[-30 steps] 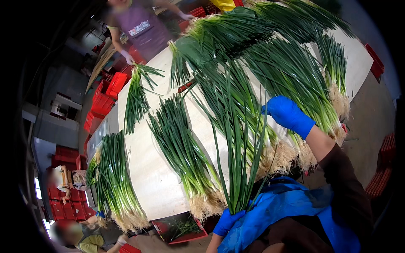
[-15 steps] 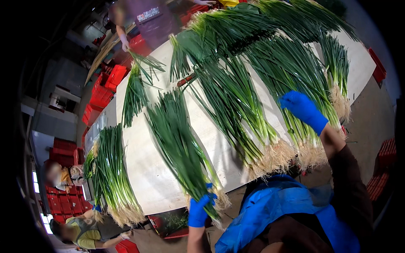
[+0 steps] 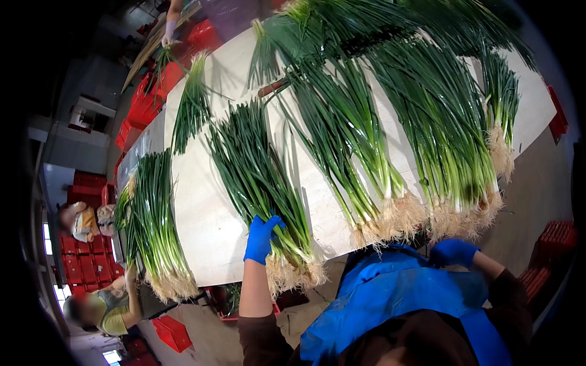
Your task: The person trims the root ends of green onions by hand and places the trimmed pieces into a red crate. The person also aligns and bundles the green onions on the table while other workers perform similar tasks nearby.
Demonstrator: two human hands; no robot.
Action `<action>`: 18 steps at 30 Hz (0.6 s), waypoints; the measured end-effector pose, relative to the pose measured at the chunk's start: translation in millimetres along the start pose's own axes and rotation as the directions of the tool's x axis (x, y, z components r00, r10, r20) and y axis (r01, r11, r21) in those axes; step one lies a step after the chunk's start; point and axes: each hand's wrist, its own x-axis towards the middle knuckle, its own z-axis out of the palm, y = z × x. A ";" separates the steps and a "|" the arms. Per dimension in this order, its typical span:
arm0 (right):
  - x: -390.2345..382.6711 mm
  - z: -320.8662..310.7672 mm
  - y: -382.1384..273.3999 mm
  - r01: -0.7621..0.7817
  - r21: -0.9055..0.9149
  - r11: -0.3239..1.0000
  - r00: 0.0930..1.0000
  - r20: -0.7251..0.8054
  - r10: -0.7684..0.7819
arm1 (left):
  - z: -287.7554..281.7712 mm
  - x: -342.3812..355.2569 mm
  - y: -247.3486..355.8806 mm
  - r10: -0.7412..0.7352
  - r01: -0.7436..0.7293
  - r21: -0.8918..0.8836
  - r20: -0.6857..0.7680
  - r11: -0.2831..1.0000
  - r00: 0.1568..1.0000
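Long green onions with white stems and pale, stringy roots lie in bunches across the table. My left hand (image 3: 261,240), in a blue glove, rests on the lower stalks of the middle-left bunch of green onions (image 3: 247,165), its visible fingers spread. That bunch's roots hang over the near table edge. Low on the right, my blue-gloved right hand (image 3: 455,252) is beside my apron, just below the roots of the large right bunch (image 3: 436,122). Its fingers are turned away and mostly hidden. Another bunch (image 3: 351,134) lies between the two hands.
The pale tabletop (image 3: 204,226) shows between bunches. More green onions (image 3: 155,213) lie at left, with a worker (image 3: 110,305) beside them. Across the table, another person's gloved hand (image 3: 168,33) holds a few stalks. Red crates (image 3: 140,113) stand left; stacked ones (image 3: 549,256) are at right.
My left hand has moved up and left from the root end; the stalks it held now lie on the middle-left bunch. My right hand has dropped from above the right bunch to my apron.
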 end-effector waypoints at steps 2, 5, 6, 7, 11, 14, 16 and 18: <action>-2.1 40.6 50.5 -0.007 -0.194 0.981 0.979 -0.200 -0.033 | -0.7 -4.4 12.5 -0.033 0.036 0.084 -0.043 0.996 0.999; -7.0 70.4 100.1 -0.099 -0.181 0.979 0.929 -0.369 0.026 | -24.2 6.2 -10.7 0.085 -0.051 0.238 -0.134 0.970 0.987; -12.9 77.8 116.3 -0.132 -0.083 0.988 0.940 -0.326 0.099 | -7.1 -5.6 8.4 0.157 -0.070 0.392 -0.195 0.917 0.968; -14.5 90.1 127.3 -0.201 0.068 0.977 0.869 -0.447 0.210 | 11.9 -23.2 31.1 0.242 -0.074 0.540 -0.248 0.839 0.938; -12.6 109.4 150.8 -0.238 0.377 0.895 0.601 -0.667 0.441 | 40.0 -42.1 21.6 0.409 -0.018 0.907 -0.172 0.422 0.896; -8.4 117.4 177.6 -0.254 0.214 0.943 0.582 -0.745 0.326 | 80.9 -58.8 26.8 0.599 -0.154 0.954 -0.032 0.256 0.800; -10.1 106.4 170.4 -0.303 0.198 0.932 0.661 -0.661 0.355 | 102.7 -59.7 6.3 0.615 -0.304 0.932 0.124 0.197 0.779; -22.6 76.9 126.3 -0.423 0.332 0.843 0.738 -0.415 0.533 | 127.1 -56.6 -6.0 0.531 -0.449 0.821 0.220 0.352 0.819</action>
